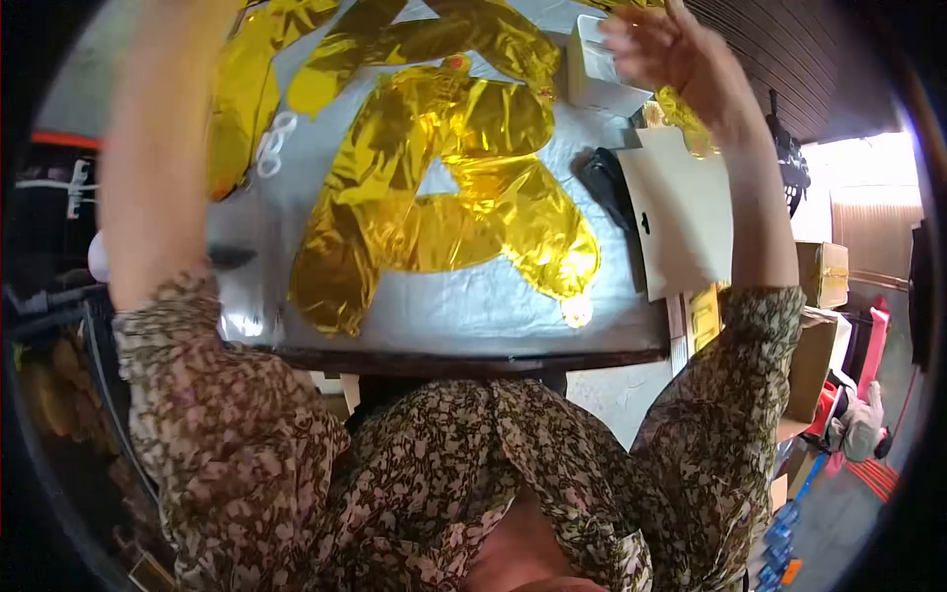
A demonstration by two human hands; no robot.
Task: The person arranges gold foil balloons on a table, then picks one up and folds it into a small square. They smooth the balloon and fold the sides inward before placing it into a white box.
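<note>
A gold foil balloon, shaped like a letter A and wrinkled, lies flat on the silver-covered table. More gold foil pieces lie behind it and at the left. My right hand is raised at the upper right near a white box, fingers spread and slightly blurred, with nothing visible in it. My left forearm reaches up along the left side, and its hand is cut off by the top edge of the view.
White looped cord lies at the table's left. A black object and a cardboard sheet are at its right side. Cardboard boxes stand beyond on the right. The table's dark front edge runs close to my body.
</note>
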